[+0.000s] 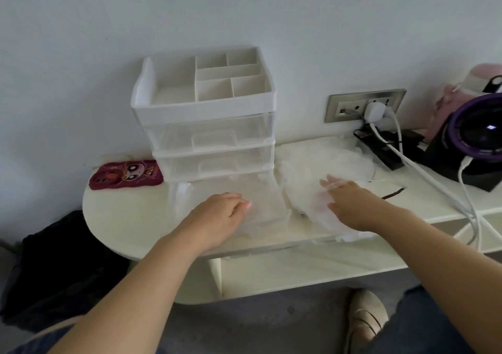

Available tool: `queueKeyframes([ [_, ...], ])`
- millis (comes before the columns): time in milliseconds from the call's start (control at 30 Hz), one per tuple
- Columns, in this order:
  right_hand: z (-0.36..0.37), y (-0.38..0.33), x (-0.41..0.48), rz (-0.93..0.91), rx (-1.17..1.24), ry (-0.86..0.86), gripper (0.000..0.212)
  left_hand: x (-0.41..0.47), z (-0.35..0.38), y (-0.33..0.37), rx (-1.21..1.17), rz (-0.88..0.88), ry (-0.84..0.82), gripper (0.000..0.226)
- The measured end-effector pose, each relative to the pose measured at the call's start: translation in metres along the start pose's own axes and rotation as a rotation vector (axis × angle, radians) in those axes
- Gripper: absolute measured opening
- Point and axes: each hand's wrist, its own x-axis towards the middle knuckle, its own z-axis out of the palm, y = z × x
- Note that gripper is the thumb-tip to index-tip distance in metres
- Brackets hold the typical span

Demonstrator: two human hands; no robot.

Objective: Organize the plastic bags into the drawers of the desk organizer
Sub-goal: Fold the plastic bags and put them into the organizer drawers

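Early days, I'd say. The desk organizer (206, 109) has its bottom drawer (260, 190) pulled out over the worktop (122, 212), the two above it look closed, and most of the plastic bags (326, 161) are heaped just beyond the right hand (353, 204). That hand lies flat, fingers straight, with one filmy bag draped over them. The left hand (217, 218) sits on the open drawer with its fingers curled down. Can't tell if it's gripping a bag or just pressing, it's all too see-through.

a plastic bag (300, 201) veils the right hand's (355, 208) fingers (333, 183); the purple device (478, 133) is cropped.
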Motion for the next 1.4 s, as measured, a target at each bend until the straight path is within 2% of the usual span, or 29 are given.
queueKeyframes([
  [167,0.004,0.001,0.011,-0.055,-0.035,0.15,0.035,0.007,-0.001,0.0,0.014,0.003,0.034,0.041],
  [400,0.003,0.0,0.004,-0.065,-0.084,0.31,0.031,0.007,-0.003,0.0,0.028,0.025,0.036,0.04],
  [600,-0.019,-0.005,-0.027,-0.015,0.103,0.396,0.019,0.002,-0.008,0.008,0.044,0.065,0.085,0.037],
  [700,-0.042,-0.009,-0.041,-0.004,0.359,0.368,0.019,-0.003,-0.013,0.017,0.01,0.12,0.181,0.032],
  [767,-0.053,-0.014,-0.044,0.022,0.619,0.385,0.021,-0.008,-0.016,0.028,-0.131,0.154,0.24,0.026],
  [833,-0.059,-0.024,-0.043,0.049,0.914,0.4,0.024,-0.015,-0.02,0.038,-0.36,0.152,0.201,0.021],
  [933,-0.062,-0.049,-0.039,0.023,1.232,0.366,0.021,-0.023,-0.029,0.045,-0.677,0.146,-0.02,0.045],
  [1033,-0.059,-0.081,-0.035,-0.047,1.207,0.313,0.02,-0.023,-0.033,0.042,-0.803,0.077,-0.085,0.068],
  [1167,-0.06,-0.108,-0.03,-0.043,1.249,0.36,0.02,-0.027,-0.032,0.043,-0.827,0.004,-0.127,0.104],
  [1233,-0.058,-0.122,-0.027,-0.057,1.284,0.344,0.021,-0.031,-0.033,0.041,-0.802,0.011,-0.072,0.096],
  [1300,-0.056,-0.135,-0.027,-0.1,1.313,0.293,0.028,-0.034,-0.034,0.04,-0.823,0.023,0.053,0.063],
  [1333,-0.056,-0.14,-0.027,-0.119,1.343,0.268,0.034,-0.034,-0.036,0.04,-0.888,0.004,0.121,0.044],
  [1400,-0.06,-0.144,-0.025,-0.129,1.362,0.299,0.037,-0.033,-0.046,0.034,-1.116,-0.115,0.172,0.031],
])
